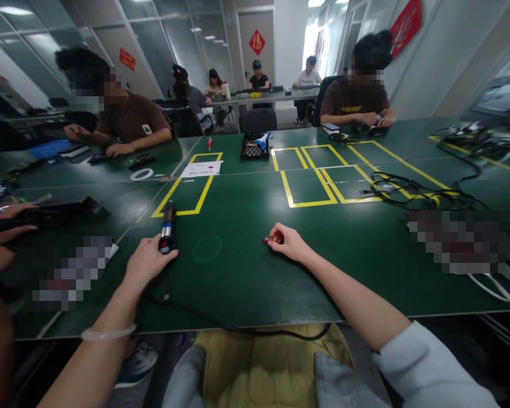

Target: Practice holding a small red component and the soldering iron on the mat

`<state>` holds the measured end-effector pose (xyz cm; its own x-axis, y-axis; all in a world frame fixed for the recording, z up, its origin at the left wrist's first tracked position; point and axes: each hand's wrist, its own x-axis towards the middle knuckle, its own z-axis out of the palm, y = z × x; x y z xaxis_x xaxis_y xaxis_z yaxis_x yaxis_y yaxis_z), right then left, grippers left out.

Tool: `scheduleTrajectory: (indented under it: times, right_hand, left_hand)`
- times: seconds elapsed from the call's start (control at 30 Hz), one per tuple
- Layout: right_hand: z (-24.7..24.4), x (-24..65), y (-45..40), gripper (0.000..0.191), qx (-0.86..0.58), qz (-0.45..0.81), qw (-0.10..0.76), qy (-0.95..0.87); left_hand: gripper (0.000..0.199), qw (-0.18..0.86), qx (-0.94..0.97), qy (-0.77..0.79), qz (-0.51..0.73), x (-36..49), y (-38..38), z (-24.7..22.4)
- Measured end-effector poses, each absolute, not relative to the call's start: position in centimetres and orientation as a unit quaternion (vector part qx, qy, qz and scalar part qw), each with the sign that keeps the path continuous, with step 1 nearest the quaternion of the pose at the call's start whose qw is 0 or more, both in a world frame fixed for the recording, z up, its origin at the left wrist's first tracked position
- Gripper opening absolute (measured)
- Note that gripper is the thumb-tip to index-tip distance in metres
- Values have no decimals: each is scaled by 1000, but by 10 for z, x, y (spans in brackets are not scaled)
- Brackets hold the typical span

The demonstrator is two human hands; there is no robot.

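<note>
My left hand (147, 262) is wrapped round a black cylindrical tool (167, 226) with a silver and blue band, which lies or rests on the green table (233, 283); its exact kind does not show. A black cable (204, 317) runs from near that hand along the table's front edge. Over the table's middle, my right hand (288, 242) pinches a small red piece (266, 239) between thumb and fingertips. Most of this piece is hidden by the fingers, and I cannot tell what it is. Faint circles are marked on the tabletop between my hands.
Yellow tape outlines cross the table, with a white paper (201, 169) on one. A black tray (255, 148) stands further back, a red-handled item (209, 144) nearby. A coil of black cable (402, 187) lies right, a tape roll (141, 174) left. Co-workers sit around; one's hands are at far left.
</note>
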<state>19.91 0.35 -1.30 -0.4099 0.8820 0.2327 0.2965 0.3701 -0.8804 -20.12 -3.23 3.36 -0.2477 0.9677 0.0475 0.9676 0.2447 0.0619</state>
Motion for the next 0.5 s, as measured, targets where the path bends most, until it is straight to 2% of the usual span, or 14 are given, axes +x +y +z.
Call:
scheduleTrajectory:
  times: [0.23, 0.5]
  right_hand:
    - [-13, 200, 4, 20, -370, 392, 386, -749]
    - [-13, 201, 5, 6, -364, 343, 378, -779]
  left_hand:
    - [62, -9, 697, 715, 58, -100, -16, 29]
    - [60, -21, 774, 628, 80, -10, -15, 28]
